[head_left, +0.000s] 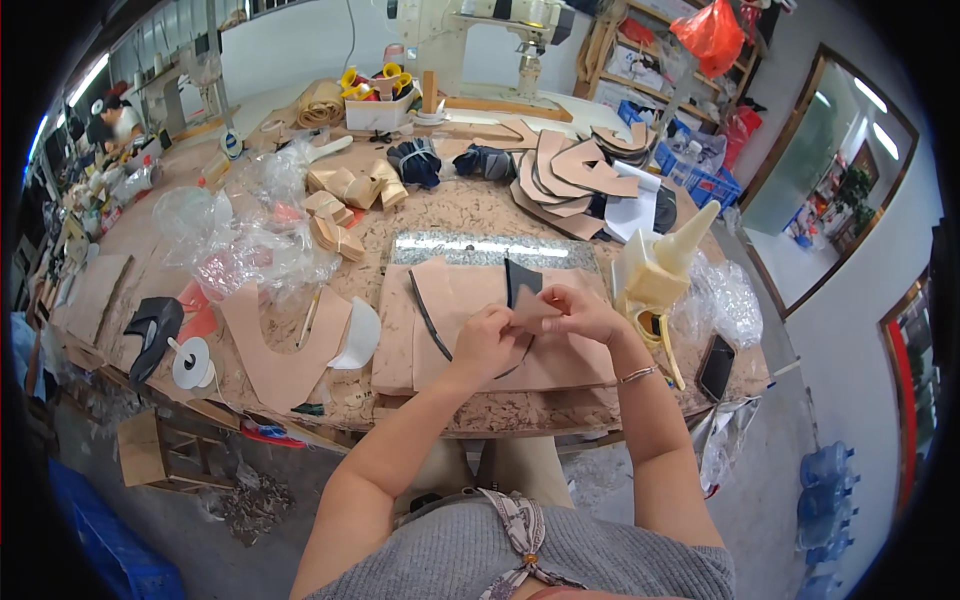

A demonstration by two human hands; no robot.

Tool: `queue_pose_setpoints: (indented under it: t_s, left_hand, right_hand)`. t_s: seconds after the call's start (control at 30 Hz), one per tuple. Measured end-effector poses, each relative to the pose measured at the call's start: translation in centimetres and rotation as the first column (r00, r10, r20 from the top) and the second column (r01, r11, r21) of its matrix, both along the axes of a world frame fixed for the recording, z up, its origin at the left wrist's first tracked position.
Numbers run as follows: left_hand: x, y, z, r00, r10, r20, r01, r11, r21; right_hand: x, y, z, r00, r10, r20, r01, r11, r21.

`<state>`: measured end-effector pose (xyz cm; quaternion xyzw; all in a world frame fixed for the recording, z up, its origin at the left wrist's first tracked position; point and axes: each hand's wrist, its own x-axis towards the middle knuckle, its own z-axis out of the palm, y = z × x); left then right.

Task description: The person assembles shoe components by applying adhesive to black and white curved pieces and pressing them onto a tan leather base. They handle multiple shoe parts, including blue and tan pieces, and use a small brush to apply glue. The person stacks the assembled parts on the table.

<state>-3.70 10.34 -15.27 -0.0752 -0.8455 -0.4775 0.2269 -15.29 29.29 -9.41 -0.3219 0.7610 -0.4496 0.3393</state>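
My left hand (487, 345) and my right hand (585, 315) meet over the work board. Between them is a tan leather piece (532, 305), pinched in the fingers of both. A dark strip (520, 276) rises just behind this piece; I cannot tell whether the two are joined. Under my hands lies a flat tan sheet (570, 365) on the board. Left of my left hand, another tan piece (455, 290) with a black curved edge lies flat. Behind the hands a grey speckled stone slab (490, 250) rests on the table.
A glue bottle (645, 275) with a long spout stands right of my right hand, near a black phone (716, 367). Curved leather pieces (565, 175) are piled at the back right. Clear plastic bags (265, 240), a U-shaped tan piece (270, 355) and a tape roll (192, 362) lie left.
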Motion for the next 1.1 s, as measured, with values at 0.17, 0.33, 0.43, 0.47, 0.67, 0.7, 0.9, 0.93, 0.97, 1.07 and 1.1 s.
queue_pose_setpoints:
  t_s: [0.17,0.33,0.43,0.47,0.67,0.7,0.9,0.93,0.97,1.07,1.1]
  left_hand:
    - [4.4,-1.1,-0.8,0.99,-0.007,-0.142,0.041,0.97,0.241]
    - [6.2,-1.2,-1.0,0.996,0.082,0.017,-0.082,0.907,0.413]
    - [5.4,-0.7,2.2,0.978,0.188,-0.091,-0.177,0.977,0.116]
    - [5.1,-0.1,2.9,0.963,0.207,-0.171,-0.212,0.977,-0.006]
    - [5.3,1.7,-1.0,0.98,0.197,0.034,-0.173,0.919,-0.355]
    - [5.3,1.7,-1.4,0.987,0.159,-0.038,-0.159,0.872,-0.463]
    - [5.7,2.2,0.4,0.994,0.095,-0.059,-0.111,0.813,-0.572]
    - [5.8,1.8,0.2,0.993,0.088,-0.079,-0.117,0.813,-0.57]
    - [5.7,1.5,0.0,0.992,0.076,-0.099,-0.119,0.814,-0.569]
    - [5.5,1.7,0.5,0.997,0.033,-0.072,-0.068,0.817,-0.573]
    - [5.3,1.9,0.7,0.999,0.017,-0.048,-0.042,0.817,-0.576]
  right_hand:
    - [1.5,0.2,-0.5,0.867,0.215,-0.45,-0.159,0.974,0.16]
    - [3.2,-0.6,-0.1,0.817,0.187,-0.546,-0.132,0.981,0.139]
    - [3.9,-1.3,-0.2,0.851,0.017,-0.524,-0.012,1.0,0.012]
    - [3.5,-2.0,-0.9,0.845,-0.062,-0.531,0.062,0.998,-0.018]
    - [0.4,-3.8,-1.0,0.913,-0.406,0.034,0.403,0.889,-0.217]
    - [-0.4,-3.8,-0.8,0.908,-0.418,-0.016,0.413,0.902,-0.125]
    - [-4.8,-3.7,-3.0,0.916,-0.377,-0.139,0.372,0.926,-0.063]
    - [-4.5,-4.5,-2.6,0.913,-0.368,-0.175,0.374,0.928,-0.005]
    - [-3.7,-5.1,-1.4,0.908,-0.362,-0.212,0.38,0.923,0.053]
    - [-5.1,-4.8,-3.0,0.898,-0.317,-0.306,0.361,0.928,0.097]
    - [-6.2,-4.3,-4.2,0.894,-0.299,-0.334,0.346,0.934,0.091]
